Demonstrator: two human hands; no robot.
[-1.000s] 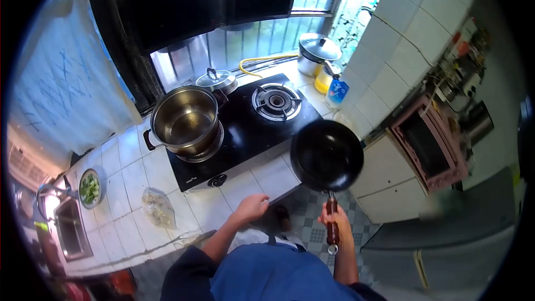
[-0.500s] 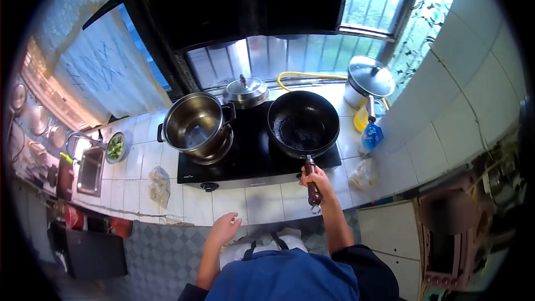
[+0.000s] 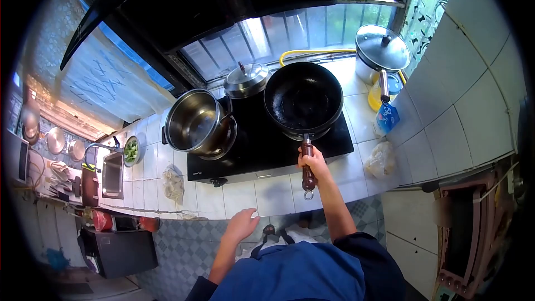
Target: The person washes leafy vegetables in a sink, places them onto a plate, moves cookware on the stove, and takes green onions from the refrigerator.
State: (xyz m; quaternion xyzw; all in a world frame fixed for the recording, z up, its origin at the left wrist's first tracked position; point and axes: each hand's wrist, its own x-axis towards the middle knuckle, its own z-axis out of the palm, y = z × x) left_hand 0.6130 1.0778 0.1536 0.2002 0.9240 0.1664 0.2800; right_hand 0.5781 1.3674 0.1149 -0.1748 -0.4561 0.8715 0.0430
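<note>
Right hand (image 3: 315,165) wrapped around the brown handle (image 3: 308,180) of the black pan (image 3: 304,100), pan over right side of the black stove (image 3: 252,134), seated or not unclear. Left hand (image 3: 242,225) near front edge of the counter (image 3: 267,198), fingers loosely uncurled; steel pot (image 3: 193,120) on stove's left, lidded pot (image 3: 379,47) at back right

A black wok (image 3: 304,97) (glossy inside) faces up, toward one o'clock of centre, its reddish-brown handle (image 3: 308,174) pointing to six.
</note>
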